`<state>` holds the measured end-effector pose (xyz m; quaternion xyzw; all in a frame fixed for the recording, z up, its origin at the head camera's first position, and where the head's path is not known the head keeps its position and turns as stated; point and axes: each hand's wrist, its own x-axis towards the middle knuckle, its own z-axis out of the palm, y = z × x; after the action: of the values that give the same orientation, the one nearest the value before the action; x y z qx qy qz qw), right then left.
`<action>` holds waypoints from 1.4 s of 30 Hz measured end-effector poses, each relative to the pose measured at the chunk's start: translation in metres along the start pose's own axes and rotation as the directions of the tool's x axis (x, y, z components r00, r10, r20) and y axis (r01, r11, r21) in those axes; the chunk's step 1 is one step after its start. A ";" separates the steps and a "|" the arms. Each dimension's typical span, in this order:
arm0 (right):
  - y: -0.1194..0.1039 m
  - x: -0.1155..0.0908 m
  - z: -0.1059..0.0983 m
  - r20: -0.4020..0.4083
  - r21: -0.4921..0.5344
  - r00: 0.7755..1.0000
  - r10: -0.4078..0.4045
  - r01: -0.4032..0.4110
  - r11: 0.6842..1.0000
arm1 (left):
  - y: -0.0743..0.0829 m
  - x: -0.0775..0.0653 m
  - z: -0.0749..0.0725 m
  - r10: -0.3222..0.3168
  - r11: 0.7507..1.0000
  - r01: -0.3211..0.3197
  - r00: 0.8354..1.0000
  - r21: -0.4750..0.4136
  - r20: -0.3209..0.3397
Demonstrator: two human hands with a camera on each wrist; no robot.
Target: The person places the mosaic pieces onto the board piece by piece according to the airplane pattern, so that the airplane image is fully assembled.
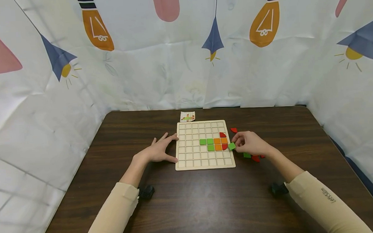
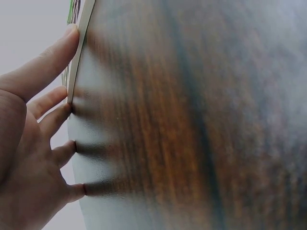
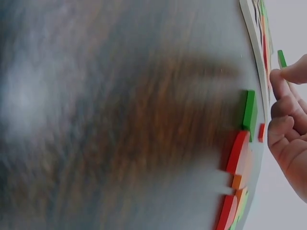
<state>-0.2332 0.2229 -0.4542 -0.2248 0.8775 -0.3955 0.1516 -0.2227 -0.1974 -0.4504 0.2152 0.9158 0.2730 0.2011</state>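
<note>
A pale wooden grid board (image 1: 187, 153) lies on the table. Green, orange and red pieces fill some cells on its right half, among them an orange tile (image 1: 217, 141). My left hand (image 1: 158, 149) touches the board's left edge with thumb and forefinger spread apart; in the left wrist view the thumb (image 2: 53, 60) presses the board's side while other fingers rest on the table. Between thumb and forefinger my right hand (image 1: 252, 143) pinches a green square tile (image 1: 232, 146) over the board's right edge. That tile (image 3: 281, 58) shows edge-on in the right wrist view.
Right of the board lie loose pieces: a green tile (image 1: 246, 155), a red quarter-round piece (image 1: 255, 158) and another red piece (image 1: 234, 130) farther back. Behind the board is a small picture card (image 1: 187, 116). A printed white curtain (image 1: 172, 76) hangs behind the dark table (image 1: 192, 202).
</note>
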 end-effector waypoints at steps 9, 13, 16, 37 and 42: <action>-0.007 0.004 0.012 -0.065 -0.021 0.997 -0.034 0.032 0.999 | -0.002 0.002 0.001 -0.001 1.000 0.001 1.000 0.015 -0.003; -0.011 0.007 0.017 -0.078 -0.047 0.997 -0.023 0.019 0.999 | -0.002 0.002 0.001 0.000 1.000 0.000 1.000 0.018 -0.003; -0.016 0.008 0.019 -0.079 -0.050 0.997 -0.027 0.023 0.998 | -0.003 0.002 0.001 0.003 1.000 -0.003 1.000 0.011 -0.005; -0.033 0.020 0.039 -0.073 -0.004 0.997 -0.020 0.020 1.000 | -0.004 0.002 0.002 -0.001 1.000 0.001 1.000 0.014 -0.003; -0.035 0.022 0.042 -0.070 -0.004 0.997 -0.029 0.029 1.000 | -0.002 0.002 0.001 0.000 1.000 0.000 1.000 0.019 -0.001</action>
<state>-0.2240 0.1647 -0.4558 -0.2235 0.8795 -0.4041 0.1147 -0.2241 -0.1977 -0.4532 0.2169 0.9184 0.2646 0.1984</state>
